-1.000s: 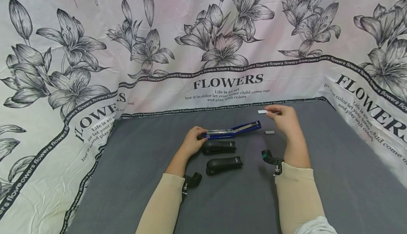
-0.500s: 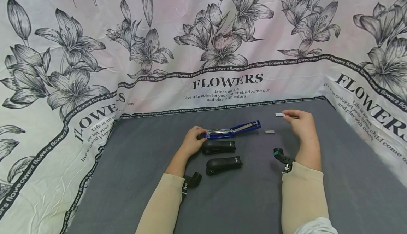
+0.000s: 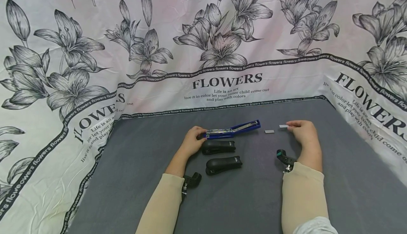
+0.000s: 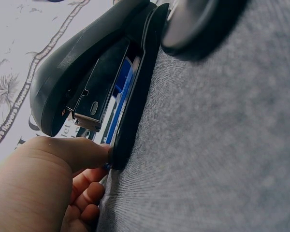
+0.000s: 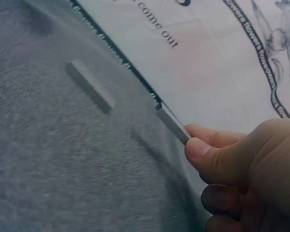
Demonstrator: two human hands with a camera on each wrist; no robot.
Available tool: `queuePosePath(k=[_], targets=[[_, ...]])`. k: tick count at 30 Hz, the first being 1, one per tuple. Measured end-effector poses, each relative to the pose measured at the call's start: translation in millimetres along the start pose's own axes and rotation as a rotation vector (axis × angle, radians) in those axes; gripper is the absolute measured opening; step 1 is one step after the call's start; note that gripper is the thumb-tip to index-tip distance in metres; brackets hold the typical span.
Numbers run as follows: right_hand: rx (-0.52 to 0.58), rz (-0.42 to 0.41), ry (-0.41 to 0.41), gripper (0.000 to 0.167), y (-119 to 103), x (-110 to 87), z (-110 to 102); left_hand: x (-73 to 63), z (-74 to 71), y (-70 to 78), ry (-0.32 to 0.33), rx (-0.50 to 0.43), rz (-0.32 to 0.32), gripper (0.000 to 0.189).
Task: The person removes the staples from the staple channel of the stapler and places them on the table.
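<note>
My left hand (image 3: pixel 192 142) grips the left end of a blue stapler (image 3: pixel 220 133), which lies opened out with its metal staple channel showing. In the left wrist view, the black stapler (image 4: pixel 82 63) hides most of the blue one, and my thumb is by the tip of the black base. My right hand (image 3: pixel 303 133) pinches one end of a strip of staples (image 5: pixel 171 124) between thumb and forefinger, slightly above the grey cloth. A second strip of staples (image 5: pixel 92 87) lies flat on the cloth, between the blue stapler and my right hand.
Two black staplers, a nearer one (image 3: pixel 224 165) and a farther one (image 3: pixel 220 147), lie below the blue stapler. Grey cloth (image 3: pixel 248 205) covers the table. A white flower-printed curtain (image 3: pixel 178 96) stands along the back and sides.
My right hand has moved right and then down toward the cloth with the strip of staples, now near the lying strip. My left hand and the blue stapler have stayed put.
</note>
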State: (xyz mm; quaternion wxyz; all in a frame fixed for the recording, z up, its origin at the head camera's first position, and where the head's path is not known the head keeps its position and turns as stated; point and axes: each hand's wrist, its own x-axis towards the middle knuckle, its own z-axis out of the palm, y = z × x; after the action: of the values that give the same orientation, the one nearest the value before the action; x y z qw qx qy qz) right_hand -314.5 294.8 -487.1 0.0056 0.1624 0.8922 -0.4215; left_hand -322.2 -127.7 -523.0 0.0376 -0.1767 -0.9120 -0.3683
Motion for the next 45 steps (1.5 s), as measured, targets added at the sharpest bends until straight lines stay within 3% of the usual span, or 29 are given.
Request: queuePosePath(k=[7, 14, 23, 31, 40, 45], targets=[[-0.029, 0.027, 0.013, 0.034, 6.1, 3.9, 6.2, 0.7, 1.8, -0.3, 0.005, -0.002, -0.001, 0.031], [-0.087, 0.027, 0.012, 0.034, 6.6, 2.0, 5.1, 2.8, 6.6, -3.2, -0.009, -0.015, -0.041, 0.034], [-0.078, 0.027, -0.001, 0.038, 1.6, -1.4, 4.8, 3.1, 7.5, -1.9, -0.01, -0.021, -0.055, 0.034], [-0.107, -0.089, 0.006, 0.039, -17.7, -6.6, 1.7, 2.4, 5.2, -0.7, -0.02, -0.025, -0.057, 0.035], [-0.144, -0.252, -0.065, 0.039, -65.0, -20.8, 5.3, 1.1, 2.2, -0.8, -0.005, -0.016, -0.051, 0.035], [-0.161, -0.346, -0.051, 0.033, -91.2, -32.7, 13.7, 1.0, 2.3, -2.2, -0.003, -0.017, -0.054, 0.035]])
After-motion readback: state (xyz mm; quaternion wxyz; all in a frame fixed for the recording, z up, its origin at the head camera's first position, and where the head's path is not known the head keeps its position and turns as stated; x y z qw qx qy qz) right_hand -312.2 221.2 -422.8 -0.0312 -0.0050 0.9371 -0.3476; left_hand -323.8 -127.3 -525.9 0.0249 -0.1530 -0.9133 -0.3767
